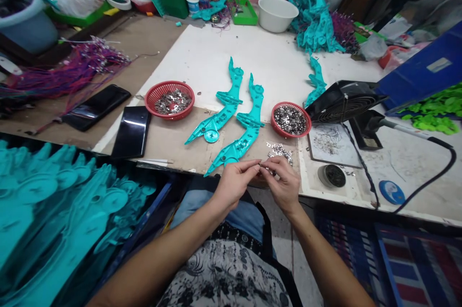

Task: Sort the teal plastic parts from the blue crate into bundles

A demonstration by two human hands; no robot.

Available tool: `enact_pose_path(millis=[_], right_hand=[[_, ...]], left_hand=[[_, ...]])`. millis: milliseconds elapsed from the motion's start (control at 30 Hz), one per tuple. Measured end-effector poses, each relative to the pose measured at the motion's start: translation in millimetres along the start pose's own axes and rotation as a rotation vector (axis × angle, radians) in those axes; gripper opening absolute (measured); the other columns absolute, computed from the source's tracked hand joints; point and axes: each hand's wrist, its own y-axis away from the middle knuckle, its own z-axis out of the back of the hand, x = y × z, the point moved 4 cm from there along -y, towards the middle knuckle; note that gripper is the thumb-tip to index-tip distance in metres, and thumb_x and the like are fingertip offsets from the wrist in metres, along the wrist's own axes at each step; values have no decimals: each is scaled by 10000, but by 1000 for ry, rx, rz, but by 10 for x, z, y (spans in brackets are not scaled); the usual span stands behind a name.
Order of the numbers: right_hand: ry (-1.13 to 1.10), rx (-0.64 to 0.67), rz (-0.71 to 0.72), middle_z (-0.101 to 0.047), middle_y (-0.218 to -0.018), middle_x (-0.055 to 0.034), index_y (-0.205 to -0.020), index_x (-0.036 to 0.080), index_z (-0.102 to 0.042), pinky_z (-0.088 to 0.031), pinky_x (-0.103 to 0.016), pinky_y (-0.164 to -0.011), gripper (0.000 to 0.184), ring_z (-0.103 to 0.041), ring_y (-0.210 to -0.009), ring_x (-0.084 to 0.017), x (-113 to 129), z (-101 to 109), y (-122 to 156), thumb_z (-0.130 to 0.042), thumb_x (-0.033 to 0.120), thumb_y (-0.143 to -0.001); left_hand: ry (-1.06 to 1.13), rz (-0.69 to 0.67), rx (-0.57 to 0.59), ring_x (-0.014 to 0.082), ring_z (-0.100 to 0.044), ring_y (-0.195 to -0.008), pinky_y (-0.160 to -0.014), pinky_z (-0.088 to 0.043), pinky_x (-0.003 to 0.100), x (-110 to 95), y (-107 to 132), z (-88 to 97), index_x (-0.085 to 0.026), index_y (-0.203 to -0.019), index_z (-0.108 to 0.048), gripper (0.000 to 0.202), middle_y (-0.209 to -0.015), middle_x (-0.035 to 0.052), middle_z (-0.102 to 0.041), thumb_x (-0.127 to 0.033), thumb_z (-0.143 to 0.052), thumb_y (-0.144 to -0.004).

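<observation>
At the table's front edge my left hand (236, 179) and my right hand (283, 182) meet, fingertips pinched together. Between them is something small and metallic, too small to make out. Just beyond my right hand lies a loose pile of small metal clips (279, 150). Two turquoise plastic parts (231, 90) (254, 105), long and curved, lie side by side ahead of my left hand. A red basket (187, 113) of metal pieces stands to the left, and another red basket (308, 129) full of small metal pieces to the right.
Two black phones (130, 131) (97, 107) lie at the left near purple wires (86, 64). At right are a small black fan (342, 102), a soldering iron (415, 138) and a round tin (325, 177). A bin of turquoise parts (61, 211) stands at lower left.
</observation>
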Motion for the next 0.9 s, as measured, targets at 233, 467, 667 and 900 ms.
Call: enact_pose_path(millis=[233, 467, 667, 900], right_hand=[[-2, -3, 73, -597, -839, -36, -925, 196, -661, -475, -268, -654, 149, -576, -785, -137, -10, 8, 19, -604, 99, -828], [-24, 6, 80, -588, -835, -37, -929, 200, -657, -470, -267, -635, 161, -570, -779, -138, -7, -2, 14, -603, 88, -826], [-17, 66, 132, -587, -857, -47, -983, 195, -652, -476, -286, -684, 217, -563, -806, -140, 9, -23, 14, -582, 58, -831], [-47, 153, 131, -578, -854, -50, -988, 187, -637, -469, -290, -683, 209, -551, -805, -143, -20, -47, 19, -550, 57, -849]], left_hand=[[-89, -44, -14, 276, -663, -997, -962, -484, 445, 8, -10, -2, -138, -952, -749, 305, -1012, 110, -724, -278, -717, -683], [-146, -65, -18, 273, -667, -1002, -955, -492, 433, -1, -9, 2, -145, -945, -748, 265, -1018, 96, -719, -245, -688, -707], [-201, -95, -30, 257, -677, -981, -922, -518, 405, 24, -33, 51, -149, -987, -736, 279, -1013, 80, -723, -246, -657, -737], [-433, -170, -21, 229, -684, -964, -912, -523, 358, -42, -25, 128, -154, -995, -731, 263, -1011, 62, -723, -244, -619, -775]])
